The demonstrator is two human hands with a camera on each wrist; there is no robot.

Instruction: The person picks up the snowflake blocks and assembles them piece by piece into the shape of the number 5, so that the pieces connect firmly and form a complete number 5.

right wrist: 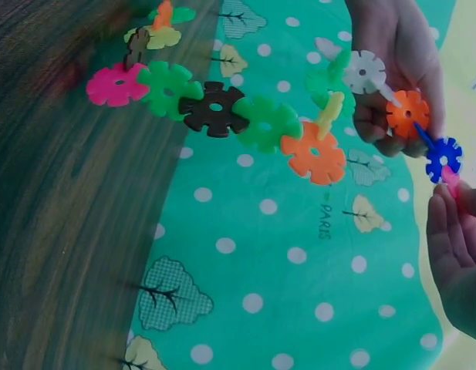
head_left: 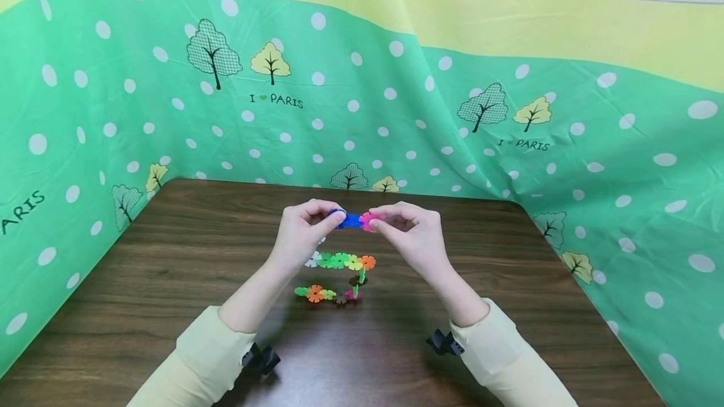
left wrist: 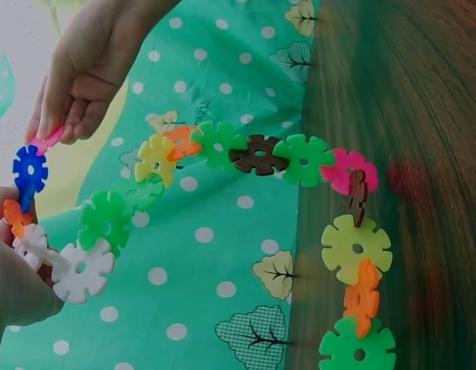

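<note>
Above the table, my left hand (head_left: 300, 231) pinches one end of a chain of notched plastic snowflake discs. Its fingers are by the orange disc (right wrist: 407, 113) and the blue discs (right wrist: 443, 159); exactly which it grips is partly hidden. My right hand (head_left: 415, 234) pinches a pink snowflake disc (head_left: 366, 221) between thumb and fingers, its edge meeting the outer blue disc (left wrist: 29, 168). White discs (left wrist: 83, 271) come after the orange one. From there the chain hangs and bends through green, yellow, orange, brown and another pink disc (left wrist: 352, 171).
A dark wood-grain table (head_left: 170, 256) lies below, its far edge against a green and yellow curtain (head_left: 362, 118) with white dots and printed trees. Black wrist devices (head_left: 261, 358) sit at both cuffs. The chain hangs between and below the forearms.
</note>
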